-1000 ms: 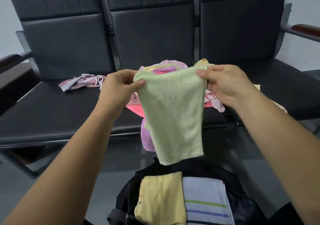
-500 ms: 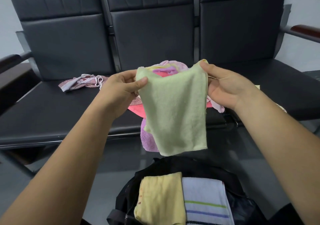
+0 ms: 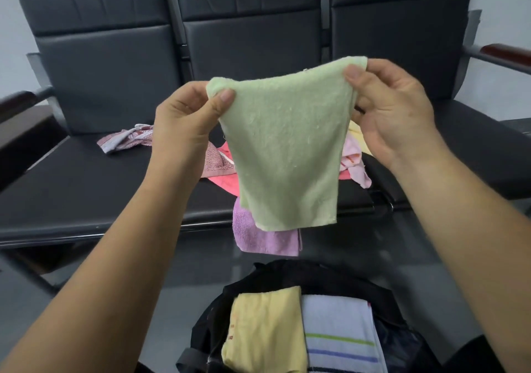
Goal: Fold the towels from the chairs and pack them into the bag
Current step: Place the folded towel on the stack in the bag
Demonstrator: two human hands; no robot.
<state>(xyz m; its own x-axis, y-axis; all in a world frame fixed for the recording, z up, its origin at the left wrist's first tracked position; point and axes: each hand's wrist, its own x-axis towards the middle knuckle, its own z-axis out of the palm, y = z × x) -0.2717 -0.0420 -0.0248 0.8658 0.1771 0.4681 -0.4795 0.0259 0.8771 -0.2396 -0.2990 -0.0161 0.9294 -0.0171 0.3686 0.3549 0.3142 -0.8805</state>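
Pinching the green towel (image 3: 284, 148) by both top corners, my left hand (image 3: 186, 119) and right hand (image 3: 393, 108) hold it spread in the air, probably so it hangs flat for folding. The open bag (image 3: 287, 275) sits below, and loose towels (image 3: 258, 237) lie on the chairs (image 3: 86, 185) behind.

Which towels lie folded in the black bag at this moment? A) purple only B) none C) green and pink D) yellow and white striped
D: the yellow towel and the white striped towel lie side by side in the black bag; the green towel hangs pinched by the left hand and right hand.
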